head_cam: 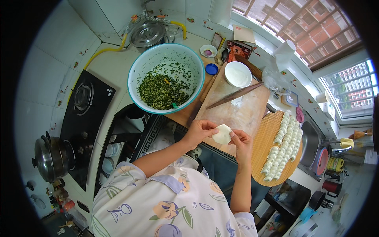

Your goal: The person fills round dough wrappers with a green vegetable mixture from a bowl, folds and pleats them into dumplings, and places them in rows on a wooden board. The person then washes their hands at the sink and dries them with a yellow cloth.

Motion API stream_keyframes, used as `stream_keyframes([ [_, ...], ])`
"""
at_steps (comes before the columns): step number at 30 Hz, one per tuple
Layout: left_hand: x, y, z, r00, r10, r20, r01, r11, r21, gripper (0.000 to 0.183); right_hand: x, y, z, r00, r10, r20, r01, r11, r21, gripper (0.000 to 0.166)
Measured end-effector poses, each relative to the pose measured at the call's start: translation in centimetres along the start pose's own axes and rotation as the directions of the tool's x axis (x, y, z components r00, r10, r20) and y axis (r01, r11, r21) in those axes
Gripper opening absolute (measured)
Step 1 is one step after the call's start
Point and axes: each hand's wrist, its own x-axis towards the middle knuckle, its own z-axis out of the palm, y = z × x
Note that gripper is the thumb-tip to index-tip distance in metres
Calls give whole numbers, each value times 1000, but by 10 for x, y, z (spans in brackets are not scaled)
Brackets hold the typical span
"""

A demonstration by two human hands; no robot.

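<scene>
A thin round dough wrapper [222,134] is stretched between both hands, above the near edge of a floured wooden board [234,114]. My left hand [201,132] pinches its left edge, and my right hand [242,143] grips the right edge. Up and to the left stands a large white bowl with a teal rim [166,78], holding chopped green filling [160,89]. A tapered wooden rolling pin [234,95] lies across the board beside a small white bowl of flour [238,74]. On the right, rows of folded dumplings [284,148] rest on a round bamboo board [260,154].
At left is a black gas hob [88,118] with a lidded steel pot [49,157]. Another lidded pot [148,34] stands behind the big bowl. A blue lid [211,69] lies beside the floured board. The sink [309,142] is beyond the dumplings.
</scene>
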Motion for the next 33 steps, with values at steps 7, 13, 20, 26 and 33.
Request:
stream_keyframes([
  [7,-6,1,2,999,4,49,-7,998,60,12,-12,2,3,974,-227,-14,222,963,-151,15],
  [13,-12,16,8,994,-36,105,43,997,-69,9,-22,-5,4,975,-222,-31,217,970,-109,13],
  [20,-12,14,10,999,39,-5,-38,997,70,15,-26,-11,10,970,-243,-18,237,956,-171,13],
  [26,-12,17,0,996,81,45,-87,984,157,18,-23,-20,17,963,-270,-8,258,930,-261,11],
  [33,-16,26,-3,991,99,85,-105,992,70,19,-23,-34,29,949,-317,7,298,885,-359,9],
])
